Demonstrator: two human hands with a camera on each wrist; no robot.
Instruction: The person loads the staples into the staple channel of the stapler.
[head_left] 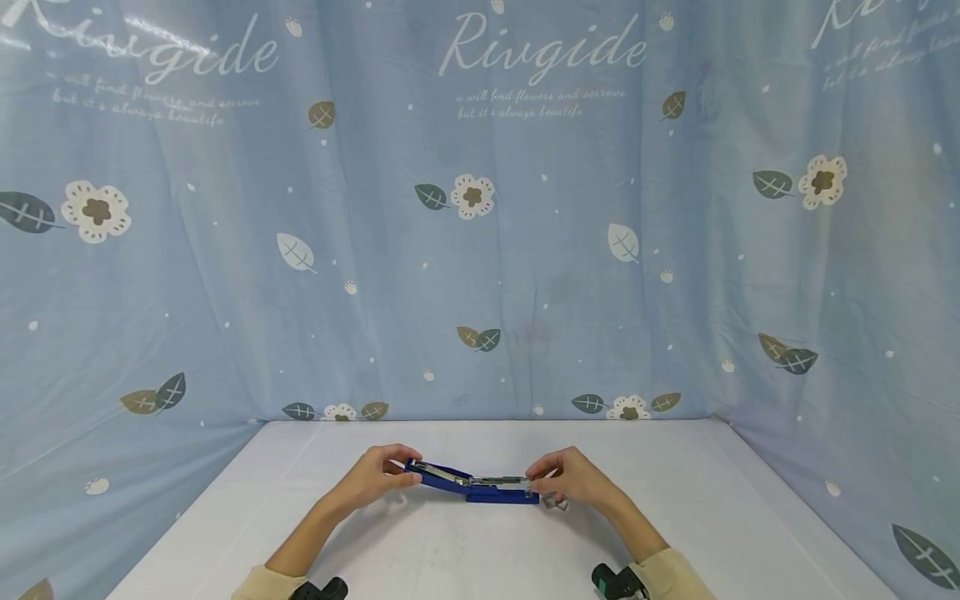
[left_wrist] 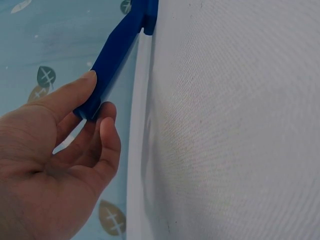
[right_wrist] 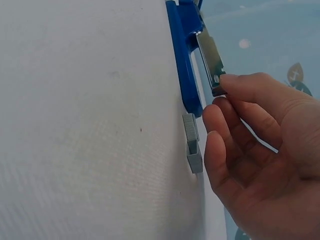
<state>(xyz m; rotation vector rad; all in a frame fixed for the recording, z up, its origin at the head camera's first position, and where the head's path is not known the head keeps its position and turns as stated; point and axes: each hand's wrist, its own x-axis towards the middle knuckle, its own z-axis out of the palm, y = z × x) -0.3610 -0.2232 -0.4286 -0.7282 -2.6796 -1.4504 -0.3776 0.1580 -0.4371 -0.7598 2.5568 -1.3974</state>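
Note:
A blue stapler (head_left: 501, 496) lies spread wide on the white table, its metal staple channel (right_wrist: 211, 55) raised above the base. The left hand (head_left: 375, 479) pinches the end of the blue top arm (left_wrist: 112, 55), which slants up to the left off the table. At the other end, the right hand (head_left: 573, 479) holds the tip of the channel between thumb and fingers. Just below the right fingertips, short grey strips of staples (right_wrist: 192, 142) lie on the table beside the base's end.
The white table (head_left: 480, 558) meets a blue patterned curtain (head_left: 480, 275) at the back and both sides. Black wrist cameras (head_left: 618, 581) sit at the cuffs, low over the near part of the table.

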